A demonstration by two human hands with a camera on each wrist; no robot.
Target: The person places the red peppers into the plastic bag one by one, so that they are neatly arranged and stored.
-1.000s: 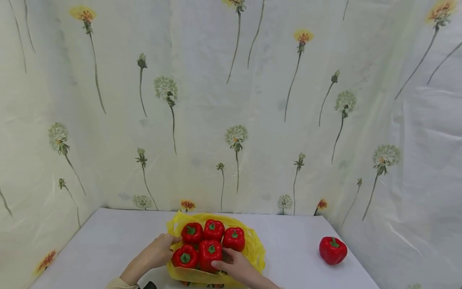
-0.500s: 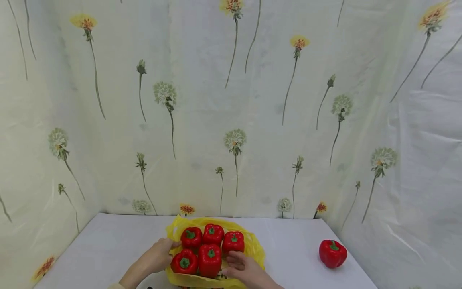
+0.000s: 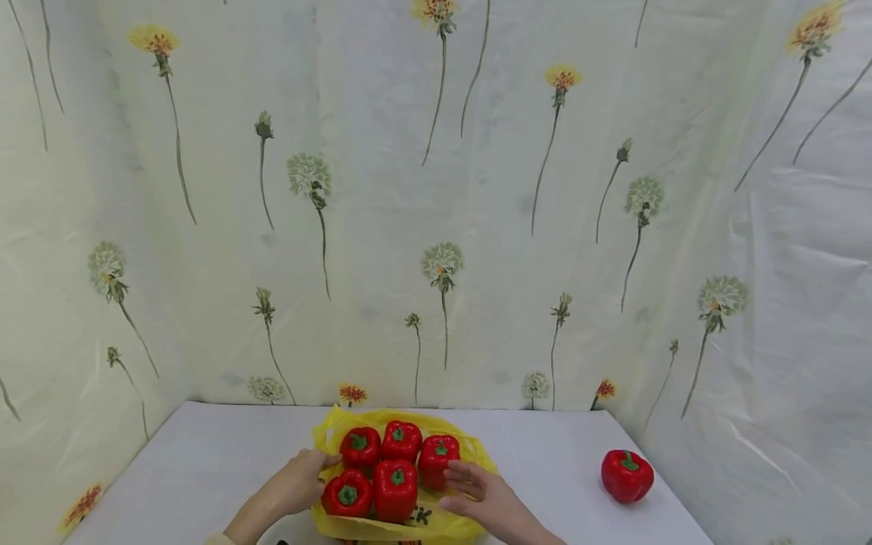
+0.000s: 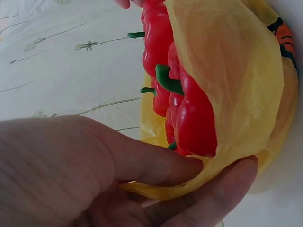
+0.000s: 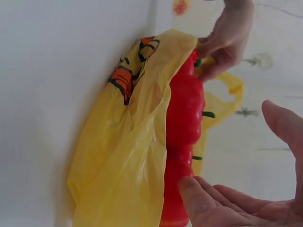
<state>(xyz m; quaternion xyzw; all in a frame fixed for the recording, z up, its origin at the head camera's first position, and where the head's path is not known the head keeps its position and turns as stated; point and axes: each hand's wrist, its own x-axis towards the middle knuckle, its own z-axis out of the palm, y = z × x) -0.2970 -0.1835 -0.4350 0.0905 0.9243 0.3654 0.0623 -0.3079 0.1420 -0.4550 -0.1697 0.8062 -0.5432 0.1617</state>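
Observation:
A yellow plastic bag (image 3: 446, 524) lies open on the table with several red bell peppers (image 3: 396, 492) standing in it, green stems up. My left hand (image 3: 300, 482) pinches the bag's edge at its left side; the left wrist view shows the film (image 4: 227, 80) between thumb and fingers. At the right side of the bag, my right hand (image 3: 487, 501) is spread over the opening and holds nothing. Its fingertips are right at the rightmost pepper (image 3: 436, 460) in the head view. The right wrist view shows its thumb well apart from the other fingers.
One more red bell pepper (image 3: 627, 477) lies tilted on the white table (image 3: 545, 454) near the right edge. A flower-printed curtain (image 3: 381, 189) hangs behind the table and along both sides.
My right hand has let go of the front middle pepper and moved right to the rightmost one. My left hand stays on the bag's edge. The head view has shifted slightly.

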